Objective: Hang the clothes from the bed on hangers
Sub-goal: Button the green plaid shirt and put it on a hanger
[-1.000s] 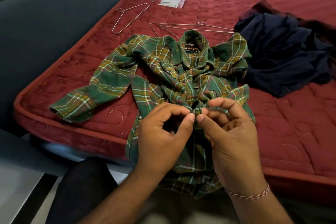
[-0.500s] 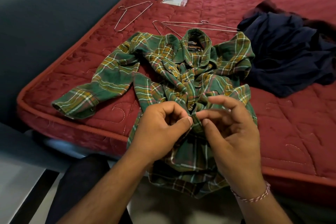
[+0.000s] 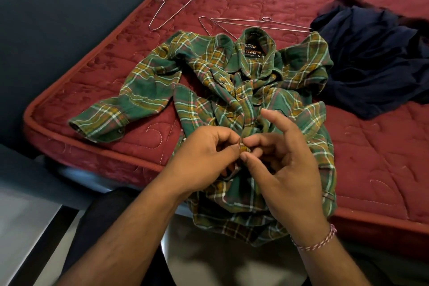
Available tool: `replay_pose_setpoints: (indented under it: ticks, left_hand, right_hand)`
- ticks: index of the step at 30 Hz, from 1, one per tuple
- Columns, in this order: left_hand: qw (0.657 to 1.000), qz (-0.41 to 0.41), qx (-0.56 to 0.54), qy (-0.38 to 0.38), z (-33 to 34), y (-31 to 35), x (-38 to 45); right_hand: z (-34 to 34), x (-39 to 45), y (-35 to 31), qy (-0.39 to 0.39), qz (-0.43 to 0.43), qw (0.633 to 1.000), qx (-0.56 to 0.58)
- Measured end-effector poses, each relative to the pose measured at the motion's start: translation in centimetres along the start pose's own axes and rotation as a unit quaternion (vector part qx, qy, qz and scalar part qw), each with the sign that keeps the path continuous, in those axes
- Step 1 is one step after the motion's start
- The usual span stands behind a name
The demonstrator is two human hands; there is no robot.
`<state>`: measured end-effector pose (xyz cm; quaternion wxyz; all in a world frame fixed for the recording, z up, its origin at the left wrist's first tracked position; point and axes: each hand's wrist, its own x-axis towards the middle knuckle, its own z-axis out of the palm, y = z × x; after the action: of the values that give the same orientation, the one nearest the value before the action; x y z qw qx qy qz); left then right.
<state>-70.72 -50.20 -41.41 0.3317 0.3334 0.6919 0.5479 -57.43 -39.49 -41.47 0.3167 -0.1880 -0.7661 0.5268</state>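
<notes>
Vs 0.5 s ago: right hand (image 3: 283,169) index lifted higher; left hand (image 3: 204,160) unchanged. Both pinch placket of green plaid shirt (image 3: 209,81), frame centre, on red bed (image 3: 371,169). Wire hangers (image 3: 171,9) upper left.

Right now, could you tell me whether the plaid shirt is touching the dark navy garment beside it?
Touching. The head view shows the plaid shirt's right shoulder and sleeve lying against the navy garment's edge, with no red mattress visible between them.

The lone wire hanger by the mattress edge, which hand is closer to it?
Left. The left hand lies below the lone wire hanger; the right hand is farther right.
</notes>
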Motion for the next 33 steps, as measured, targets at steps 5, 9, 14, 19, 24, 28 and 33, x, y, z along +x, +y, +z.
replay_pose_setpoints:
  ticks: [5, 9, 14, 19, 24, 28, 33]
  left_hand:
    - [0.999, 0.004, -0.044, 0.009, 0.1, -0.2, -0.2]
    - [0.999, 0.005, -0.021, 0.028, 0.3, -0.7, -0.1]
    - [0.998, 0.009, -0.041, 0.045, 0.5, -1.1, -0.2]
    - [0.997, 0.032, 0.015, 0.066, 0.8, -1.6, -0.3]
    - [0.999, 0.031, 0.000, 0.033, 0.4, -1.7, -0.4]
    - [0.999, 0.041, 0.005, -0.006, 0.0, -1.8, -0.3]
    - [0.998, 0.053, 0.036, -0.028, -0.5, -2.1, -0.3]
  right_hand:
    - [0.2, -0.1, 0.1, 0.023, -0.027, 0.998, -0.060]
    - [0.5, -0.6, 0.2, 0.032, -0.060, 0.994, -0.090]
    - [0.3, -0.8, 0.3, 0.093, -0.061, 0.986, -0.120]
    - [0.2, -0.3, -0.1, 0.073, -0.088, 0.963, -0.245]
    - [-1.8, 1.6, -0.1, -0.066, 0.016, 0.990, -0.119]
    - [-3.0, 2.6, 0.4, -0.136, 0.077, 0.988, 0.004]
    - [-2.8, 2.6, 0.7, -0.135, 0.076, 0.988, -0.006]
